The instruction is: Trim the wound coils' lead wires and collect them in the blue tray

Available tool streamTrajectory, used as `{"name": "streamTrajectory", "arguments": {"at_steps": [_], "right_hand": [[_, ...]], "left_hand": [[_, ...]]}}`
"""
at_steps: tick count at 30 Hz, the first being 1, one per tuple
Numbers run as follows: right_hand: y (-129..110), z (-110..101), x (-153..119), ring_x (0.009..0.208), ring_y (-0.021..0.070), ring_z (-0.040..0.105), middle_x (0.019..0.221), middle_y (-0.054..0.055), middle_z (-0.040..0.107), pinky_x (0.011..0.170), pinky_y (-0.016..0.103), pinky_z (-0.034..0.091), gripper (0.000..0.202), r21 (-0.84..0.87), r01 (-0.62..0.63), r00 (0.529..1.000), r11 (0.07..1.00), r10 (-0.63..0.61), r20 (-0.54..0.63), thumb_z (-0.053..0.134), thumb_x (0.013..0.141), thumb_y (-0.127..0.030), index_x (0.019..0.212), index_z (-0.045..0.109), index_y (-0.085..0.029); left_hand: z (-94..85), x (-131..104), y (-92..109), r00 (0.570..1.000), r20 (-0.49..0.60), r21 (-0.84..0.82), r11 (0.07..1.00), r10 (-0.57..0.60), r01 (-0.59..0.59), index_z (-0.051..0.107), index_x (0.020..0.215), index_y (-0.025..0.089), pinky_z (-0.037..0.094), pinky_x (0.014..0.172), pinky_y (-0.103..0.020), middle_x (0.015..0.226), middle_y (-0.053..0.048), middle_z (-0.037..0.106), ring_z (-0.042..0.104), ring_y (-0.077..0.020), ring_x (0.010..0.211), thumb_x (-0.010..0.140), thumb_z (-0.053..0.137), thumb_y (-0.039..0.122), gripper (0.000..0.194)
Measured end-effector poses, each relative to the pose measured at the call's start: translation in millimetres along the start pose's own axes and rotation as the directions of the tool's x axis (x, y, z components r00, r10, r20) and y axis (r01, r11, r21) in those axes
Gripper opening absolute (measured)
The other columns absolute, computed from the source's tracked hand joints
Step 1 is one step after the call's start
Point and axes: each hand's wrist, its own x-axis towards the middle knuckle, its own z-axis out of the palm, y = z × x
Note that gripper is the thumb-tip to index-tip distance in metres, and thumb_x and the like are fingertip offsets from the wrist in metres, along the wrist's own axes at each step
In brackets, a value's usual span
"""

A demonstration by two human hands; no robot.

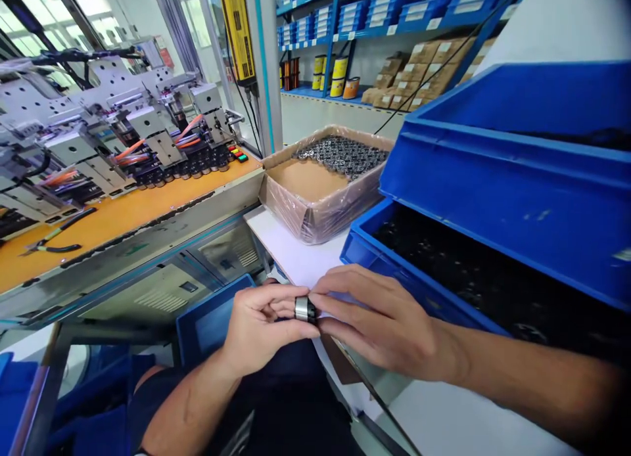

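Nearest to the camera, the two hands meet just above the person's lap. The left hand (261, 328) and the right hand (374, 318) both hold one small metal ring part (302, 309) between them; each grip is pinching it, with the fingertips of both hands pressed on its sides. The part is silver with a dark inner piece, and it sits over the front edge of the white worktop (290, 249).

Just beside the right hand stands a blue bin (367, 252) with many dark small parts inside. A second blue bin (493, 180) is stacked above it, tilted toward the person. Under the left hand, a small blue tray (207, 321) is visible.

Further back on the white worktop is a cardboard box (315, 206) lined with plastic film, partly filled with dark round parts at its far side. To the left, pliers (54, 239) lie on an orange surface (123, 213) in front of a machine (113, 127). Far behind, blue shelves (384, 12) carry boxes and spools.
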Motion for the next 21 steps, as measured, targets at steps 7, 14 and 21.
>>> {"name": "streamTrajectory", "arguments": {"at_steps": [7, 14, 21], "right_hand": [[-3, -8, 5, 0.084, 0.0173, 0.062, 0.088, 0.01, 0.064, 0.072, 0.03, 0.06, 0.016, -0.131, 0.071, 0.994, 0.989, -0.06, 0.089, 0.059, 0.091, -0.014, 0.106, 0.061, -0.01], [-5, -8, -1, 0.087, 0.0236, 0.063, 0.09, 0.014, 0.064, 0.068, 0.037, 0.06, 0.025, -0.218, 0.144, 0.989, 0.965, -0.13, 0.075, 0.063, 0.086, -0.013, 0.109, 0.061, -0.003], [-17, -5, 4, 0.097, 0.0198, 0.063, 0.098, 0.012, 0.066, 0.08, 0.035, 0.06, 0.03, -0.059, -0.069, 0.997, 0.996, 0.071, 0.03, 0.057, 0.085, 0.0, 0.114, 0.059, -0.009]], "left_hand": [[2.1, -1, 7, 0.996, 0.026, -0.083, 0.992, -0.089, 0.091, 0.077, 0.092, 0.018, 0.062, 0.07, -0.02, 0.081, -0.001, 0.08, 0.075, -0.0141, 0.071, 0.056, 0.084, -0.002, 0.042], [18.5, -8, -10, 0.995, -0.102, -0.113, 0.994, -0.005, -0.006, 0.073, 0.088, 0.018, 0.059, 0.073, -0.02, 0.082, 0.0, 0.079, 0.074, -0.0128, 0.076, 0.057, 0.087, 0.005, 0.037], [-2.9, -1, 10, 0.873, 0.158, 0.548, 0.695, 0.461, -0.466, 0.077, 0.097, 0.02, 0.057, 0.077, -0.026, 0.097, -0.008, 0.077, 0.072, -0.0183, 0.085, 0.064, 0.084, 0.01, 0.036]]}}
